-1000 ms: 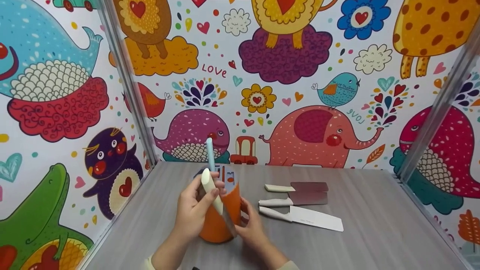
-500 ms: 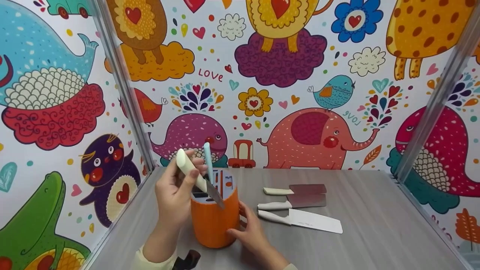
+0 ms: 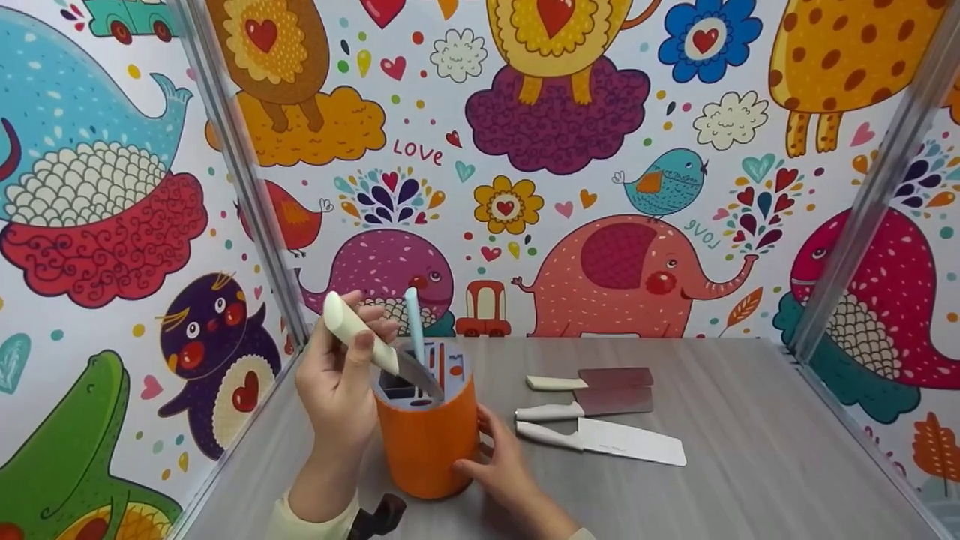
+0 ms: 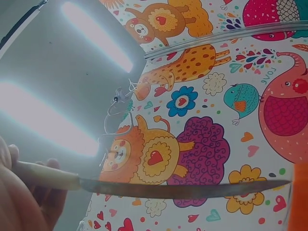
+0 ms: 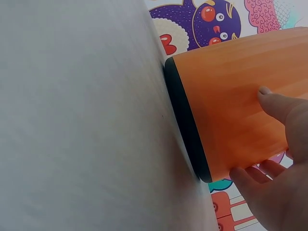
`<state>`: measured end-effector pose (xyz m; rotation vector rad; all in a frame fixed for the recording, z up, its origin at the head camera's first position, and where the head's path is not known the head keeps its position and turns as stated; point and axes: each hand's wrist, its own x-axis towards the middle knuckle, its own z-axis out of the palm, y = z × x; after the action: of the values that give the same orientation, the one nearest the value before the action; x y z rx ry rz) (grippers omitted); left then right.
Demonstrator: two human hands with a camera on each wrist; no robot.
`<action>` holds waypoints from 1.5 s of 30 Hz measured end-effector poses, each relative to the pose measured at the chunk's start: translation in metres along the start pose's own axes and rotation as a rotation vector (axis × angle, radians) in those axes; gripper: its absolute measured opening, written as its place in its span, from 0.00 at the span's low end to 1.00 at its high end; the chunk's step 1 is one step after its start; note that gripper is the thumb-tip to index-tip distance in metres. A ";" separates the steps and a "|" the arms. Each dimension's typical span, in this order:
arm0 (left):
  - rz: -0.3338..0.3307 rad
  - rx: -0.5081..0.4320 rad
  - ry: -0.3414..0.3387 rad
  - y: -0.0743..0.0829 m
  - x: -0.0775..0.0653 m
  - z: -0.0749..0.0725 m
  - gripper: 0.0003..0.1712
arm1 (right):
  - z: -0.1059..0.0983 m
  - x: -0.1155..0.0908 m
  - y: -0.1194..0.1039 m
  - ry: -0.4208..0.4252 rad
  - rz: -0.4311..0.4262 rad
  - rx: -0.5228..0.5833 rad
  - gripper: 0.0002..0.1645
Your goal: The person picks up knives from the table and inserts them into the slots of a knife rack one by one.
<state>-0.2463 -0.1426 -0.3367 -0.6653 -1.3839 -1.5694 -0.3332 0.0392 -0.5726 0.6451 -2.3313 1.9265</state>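
Note:
My left hand (image 3: 334, 405) holds a knife by its cream handle (image 3: 361, 336), the blade slanting down and its tip at the slotted top of an orange knife block (image 3: 427, 454). In the left wrist view the long slim blade (image 4: 183, 190) shows whole, its tip by the block's orange edge (image 4: 301, 202). A light blue handle (image 3: 415, 322) sticks up from the block. My right hand (image 3: 506, 465) steadies the block low on its right side. The right wrist view shows the thumb (image 5: 276, 103) on the orange wall and fingers curled along the side.
To the right on the grey table lie a cream-handled cleaver (image 3: 555, 383), a second dark-bladed cleaver (image 3: 551, 412) and a white-bladed one (image 3: 630, 442). Cartoon-printed walls (image 3: 570, 187) enclose the back and sides. A dark object (image 3: 382, 516) sits by the left wrist.
My left hand has drawn left and up with the knife, so its tip has gone from low in front of the block to its top. The right hand stays on the block.

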 end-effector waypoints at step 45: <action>-0.285 0.237 -0.070 -0.095 -0.037 0.019 0.24 | -0.001 -0.001 -0.003 -0.011 0.065 -0.038 0.55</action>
<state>-0.3169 -0.1185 -0.4081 -0.3945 -1.7454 -1.5759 -0.3318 0.0402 -0.5694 0.5860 -2.4185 1.9040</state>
